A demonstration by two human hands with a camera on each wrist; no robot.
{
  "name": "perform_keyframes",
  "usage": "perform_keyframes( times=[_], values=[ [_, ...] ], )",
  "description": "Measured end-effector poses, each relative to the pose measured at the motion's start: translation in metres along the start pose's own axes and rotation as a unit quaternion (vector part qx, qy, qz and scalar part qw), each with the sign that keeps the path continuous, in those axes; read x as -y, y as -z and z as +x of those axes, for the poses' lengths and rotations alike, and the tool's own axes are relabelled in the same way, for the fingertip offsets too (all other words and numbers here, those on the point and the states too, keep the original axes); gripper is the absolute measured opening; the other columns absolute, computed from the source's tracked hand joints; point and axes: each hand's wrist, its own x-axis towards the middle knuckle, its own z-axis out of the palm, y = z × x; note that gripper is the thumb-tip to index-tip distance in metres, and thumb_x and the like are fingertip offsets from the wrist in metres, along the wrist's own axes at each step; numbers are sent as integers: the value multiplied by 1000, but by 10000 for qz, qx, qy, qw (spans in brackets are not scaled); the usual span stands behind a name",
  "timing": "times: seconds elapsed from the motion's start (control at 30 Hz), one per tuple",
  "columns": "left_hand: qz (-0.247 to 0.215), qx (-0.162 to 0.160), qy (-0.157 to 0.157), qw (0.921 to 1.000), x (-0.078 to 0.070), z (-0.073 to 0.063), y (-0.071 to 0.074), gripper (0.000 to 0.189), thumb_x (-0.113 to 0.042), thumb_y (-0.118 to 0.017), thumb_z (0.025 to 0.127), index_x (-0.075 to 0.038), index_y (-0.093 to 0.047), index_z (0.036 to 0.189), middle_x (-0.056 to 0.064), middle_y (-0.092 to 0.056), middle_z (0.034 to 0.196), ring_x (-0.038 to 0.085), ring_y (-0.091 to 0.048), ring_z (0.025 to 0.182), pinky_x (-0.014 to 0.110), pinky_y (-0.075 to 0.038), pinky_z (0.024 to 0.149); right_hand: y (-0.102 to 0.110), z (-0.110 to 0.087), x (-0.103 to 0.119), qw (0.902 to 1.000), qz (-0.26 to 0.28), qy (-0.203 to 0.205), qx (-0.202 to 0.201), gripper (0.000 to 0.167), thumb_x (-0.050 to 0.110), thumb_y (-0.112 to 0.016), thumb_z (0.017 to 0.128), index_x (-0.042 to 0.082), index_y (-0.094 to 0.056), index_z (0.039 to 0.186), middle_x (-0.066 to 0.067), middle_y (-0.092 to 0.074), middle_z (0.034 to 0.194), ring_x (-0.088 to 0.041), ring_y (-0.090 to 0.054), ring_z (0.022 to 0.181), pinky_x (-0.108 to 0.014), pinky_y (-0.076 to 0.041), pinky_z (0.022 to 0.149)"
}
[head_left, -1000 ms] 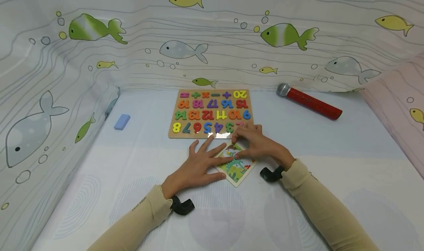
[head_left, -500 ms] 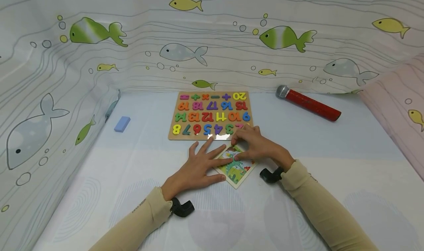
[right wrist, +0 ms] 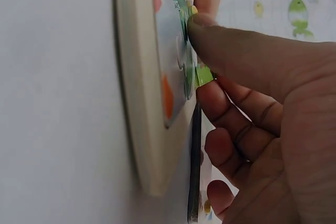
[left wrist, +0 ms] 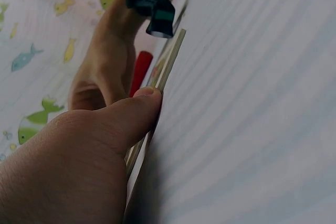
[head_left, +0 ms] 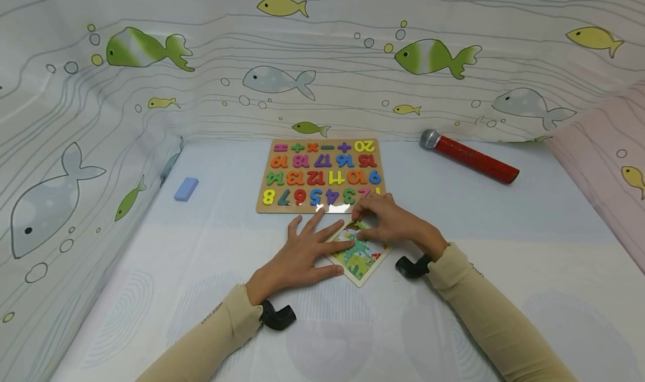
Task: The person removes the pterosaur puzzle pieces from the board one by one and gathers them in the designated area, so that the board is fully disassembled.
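A small wooden jigsaw puzzle (head_left: pixel 359 265) with a green dinosaur picture lies on the table, one corner toward the person. My left hand (head_left: pixel 302 256) rests on its left side with fingers spread; in the left wrist view the thumb (left wrist: pixel 139 111) touches the puzzle's edge. Over the upper right of the puzzle is my right hand (head_left: pixel 395 220), its thumb and index finger bent toward the top corner. Seen from the right wrist, they pinch a small green jigsaw piece (right wrist: pixel 203 75) that stands up from the picture. The hands hide parts of the picture.
Just behind the puzzle lies a wooden number board (head_left: pixel 262 203) with colourful numerals and signs. A red toy microphone (head_left: pixel 473 158) is at the back right, and a blue block (head_left: pixel 186 189) at the left. Fish-patterned cloth (head_left: pixel 353 79) rises behind the table.
The right hand's fingers shift slightly, uncovering the yellow 1 on the number board. The left hand stays in place on the puzzle. The head view tilts a little.
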Motion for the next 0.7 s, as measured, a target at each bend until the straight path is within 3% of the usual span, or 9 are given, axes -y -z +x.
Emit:
perform_keyframes(
  times=[0.33, 0.7],
  values=[
    [5, 4, 9, 10000, 0, 0, -1, 56, -64, -55, 95, -42, -52, 147, -4, -33, 167, 40, -9, 159, 73, -12, 115, -1, 0, -4, 9996, 252, 91, -40, 35, 17, -85, 84, 14, -67, 114, 2, -69, 106, -20, -59, 108, -49, -24, 100],
    [32, 27, 30, 10000, -1, 0, 0, 57, -64, -55, 95, -42, -52, 147, -3, -32, 167, 40, -7, 160, 74, -12, 115, 0, 0, -8, 9993, 102, 358, -68, 31, 16, -83, 85, 17, -74, 115, 6, -69, 99, -16, -58, 100, -47, -26, 95]
  ],
)
